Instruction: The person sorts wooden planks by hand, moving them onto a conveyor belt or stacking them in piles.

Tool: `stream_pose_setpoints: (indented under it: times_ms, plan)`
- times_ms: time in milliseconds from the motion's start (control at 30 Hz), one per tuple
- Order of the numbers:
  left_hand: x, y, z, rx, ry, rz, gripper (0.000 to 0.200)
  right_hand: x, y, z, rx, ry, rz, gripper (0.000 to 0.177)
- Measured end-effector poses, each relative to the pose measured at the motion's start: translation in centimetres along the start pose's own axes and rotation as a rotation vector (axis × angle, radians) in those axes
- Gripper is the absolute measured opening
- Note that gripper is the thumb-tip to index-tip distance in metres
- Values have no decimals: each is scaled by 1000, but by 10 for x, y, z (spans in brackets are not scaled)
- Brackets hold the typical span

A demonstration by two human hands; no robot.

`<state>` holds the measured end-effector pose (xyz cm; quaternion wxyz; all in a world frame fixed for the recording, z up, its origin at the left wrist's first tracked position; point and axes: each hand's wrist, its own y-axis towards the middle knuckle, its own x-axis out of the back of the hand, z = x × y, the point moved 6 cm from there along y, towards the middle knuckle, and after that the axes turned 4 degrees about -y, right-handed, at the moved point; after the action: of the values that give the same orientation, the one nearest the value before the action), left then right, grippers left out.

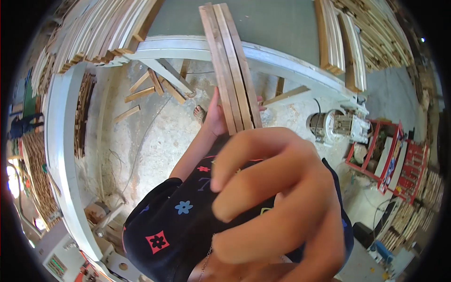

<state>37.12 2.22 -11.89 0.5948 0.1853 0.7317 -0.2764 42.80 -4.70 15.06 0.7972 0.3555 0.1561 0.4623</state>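
Three wooden strips [230, 70] lie side by side in a bundle, with a dark gap between two of them. Their far ends reach over the metal-edged table, and their near ends point toward my chest. My left hand [216, 115] grips the bundle from below near its close end; fingertips show on the far side. Very close to the camera, my right hand [282, 197] is raised, its fingers loosely curled and spaced apart. Nothing shows in it, though part of the palm is hidden. It overlaps the bundle's near end in view, apart from it.
The table [277, 28] has a pale metal frame [169, 43]. Stacked wooden strips stand at its left [103, 33] and right [331, 42]. Offcuts [139, 94] lie on the concrete floor below. To the right are a motor [324, 123] and a red rack [376, 150].
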Motion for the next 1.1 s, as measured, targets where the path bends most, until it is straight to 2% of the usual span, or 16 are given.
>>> stream_pose_setpoints:
  times_ms: [100,167,200,233,333,433,533,667,767,833,900,933,1000,1033,1067,1100]
  plan:
    - [15,5,-5,35,-120,1,99,42,-4,-20,-66,-108,-168,40]
    - [18,8,-5,41,-448,249,97,97,-19,-75,-281,-561,-516,40]
    - [17,8,-5,58,-606,382,96,123,-26,-105,-380,-931,-590,50]
    - [23,10,-5,55,-599,406,95,137,-46,-146,-566,-1131,-501,73]
    - [43,4,-9,-7,50,-232,98,140,-81,-226,-898,-1257,-363,93]
    - [76,8,-5,91,-115,-209,93,130,-52,-240,-1015,-1291,-335,107]
    - [57,6,-29,94,-158,-233,106,137,-26,-269,-997,-1308,-262,106]
    - [44,8,-73,-18,-383,194,109,179,40,-342,-1038,-1317,-275,104]
    - [68,-13,-96,-146,-256,67,103,214,97,-395,-1185,-1214,-367,103]
    - [84,-31,-100,-194,-298,-7,92,236,124,-445,-1111,-1173,-459,106]
    - [94,-43,-90,-156,-252,-121,88,251,140,-477,-1066,-1032,-575,113]
    - [98,-48,-85,-123,-225,-178,87,252,136,-491,-1107,-795,-693,116]
    - [102,-48,-71,7,-191,-215,81,240,130,-475,-1021,-824,-728,110]
    - [106,-45,-68,53,-156,-240,80,241,121,-472,-949,-748,-650,108]
    - [110,-44,-63,97,-123,-260,79,237,106,-459,-838,-760,-639,98]
    - [113,-41,-61,141,-14,-279,80,240,81,-433,-874,-736,-674,88]
